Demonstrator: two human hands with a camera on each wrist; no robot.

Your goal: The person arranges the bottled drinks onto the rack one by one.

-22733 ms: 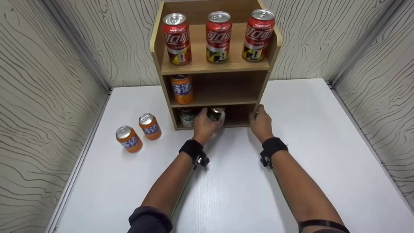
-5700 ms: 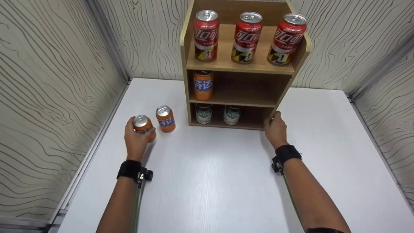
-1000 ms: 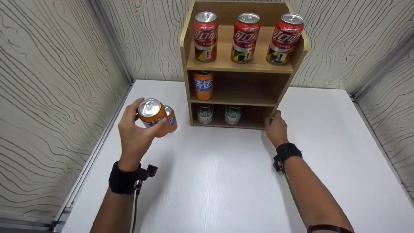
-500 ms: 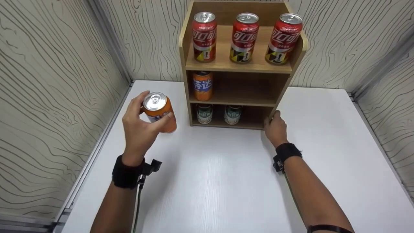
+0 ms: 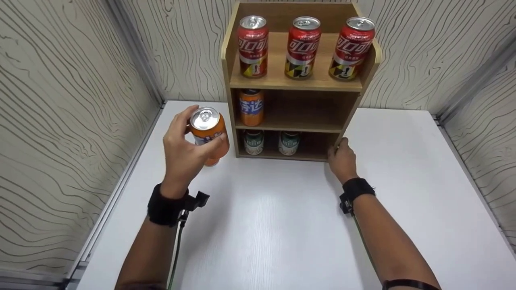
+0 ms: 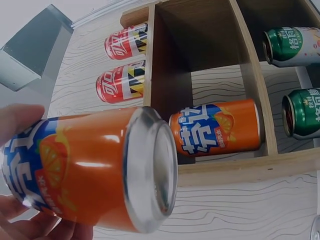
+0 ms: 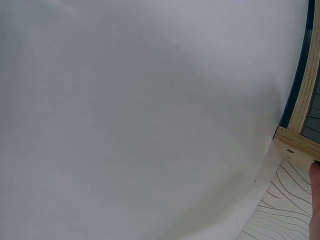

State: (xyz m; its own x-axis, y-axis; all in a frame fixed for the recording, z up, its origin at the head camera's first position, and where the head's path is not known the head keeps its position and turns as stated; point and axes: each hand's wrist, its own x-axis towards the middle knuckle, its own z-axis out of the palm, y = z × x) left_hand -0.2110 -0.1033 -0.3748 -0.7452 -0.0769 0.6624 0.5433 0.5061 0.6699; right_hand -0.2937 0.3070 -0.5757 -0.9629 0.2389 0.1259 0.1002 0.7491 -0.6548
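Observation:
My left hand (image 5: 181, 151) grips an orange soda can (image 5: 221, 125) between thumb and fingers, raised above the table. In the left wrist view that can (image 6: 95, 165) has its lid facing the shelf side. Behind it, mostly hidden, another orange can (image 5: 212, 162) stands on the table. My right hand (image 5: 344, 161) holds the lower right side panel of a wooden shelf (image 5: 298, 83). On the middle tier, at the left, stands one orange can (image 5: 252, 108). Two green-and-white cans, a left one (image 5: 254, 142) and a right one (image 5: 289, 143), occupy the bottom tier.
Three red cola cans, at left (image 5: 253, 47), centre (image 5: 303, 48) and right (image 5: 352, 49), line the top tier. The shelf stands at the back of a white table (image 5: 262, 225). Patterned panels (image 5: 60, 121) enclose the table at the sides and back.
Since 5.7 seconds ago my left hand has lifted the orange can off the table. Over the last second it has carried it rightward and away from me, towards the shelf. The right hand stays put.

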